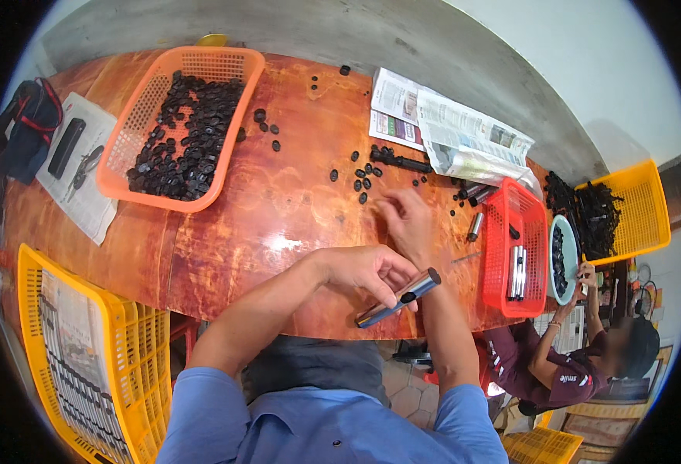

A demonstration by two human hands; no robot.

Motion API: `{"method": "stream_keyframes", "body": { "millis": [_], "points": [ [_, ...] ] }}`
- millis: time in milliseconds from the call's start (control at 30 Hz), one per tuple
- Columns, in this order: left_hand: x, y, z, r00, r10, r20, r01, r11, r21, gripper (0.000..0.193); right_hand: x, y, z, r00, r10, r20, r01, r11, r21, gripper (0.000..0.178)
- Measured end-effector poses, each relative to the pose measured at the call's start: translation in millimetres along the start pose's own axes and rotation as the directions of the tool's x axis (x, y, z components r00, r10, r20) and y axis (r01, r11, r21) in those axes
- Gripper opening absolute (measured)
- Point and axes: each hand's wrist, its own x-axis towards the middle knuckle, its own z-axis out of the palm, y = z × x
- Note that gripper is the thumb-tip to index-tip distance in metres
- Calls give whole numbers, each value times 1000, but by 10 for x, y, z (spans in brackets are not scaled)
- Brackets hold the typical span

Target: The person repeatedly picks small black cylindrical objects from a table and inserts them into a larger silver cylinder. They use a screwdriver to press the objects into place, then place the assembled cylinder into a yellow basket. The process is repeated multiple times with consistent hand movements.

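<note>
My left hand is closed around a shiny silver tube with a dark end and a black piece on its side. The tube is tilted over the table's near edge. Just beyond it, my right hand hovers over the table with bent fingers, slightly smeared by motion; whether they pinch anything does not show. The nearest things to it are loose black oval pieces, scattered on the wood. A longer black ribbed part lies farther off, beside the newspaper.
An orange basket of black pieces stands left on the table. At right are a red basket with silver tubes, a light-blue bowl and a yellow basket. Newspaper lies at the back. Another person works at right.
</note>
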Motion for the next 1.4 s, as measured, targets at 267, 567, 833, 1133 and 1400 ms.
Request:
{"method": "stream_keyframes", "body": {
  "millis": [267,567,833,1133,1400],
  "points": [
    [-61,71,-115,926,232,-297,-269,959,-89,50,92,102,297,951,-291,104,298,953,-58,26],
    [-106,101,-308,629,418,-656,-600,797,-68,46,-26,82,-98,1000,19,23,-18,999,-40,11],
    [-366,235,-566,297,449,-843,-759,646,77,43,-146,-204,-193,969,144,202,-133,989,-68,24],
    [-151,128,-397,439,367,-820,-627,779,14,32,-166,-86,-4,991,-9,133,15,999,-41,12],
    [-61,48,-351,547,350,-760,-509,860,30,31,-80,66,-122,875,460,155,-481,861,164,14]
  ]
}}
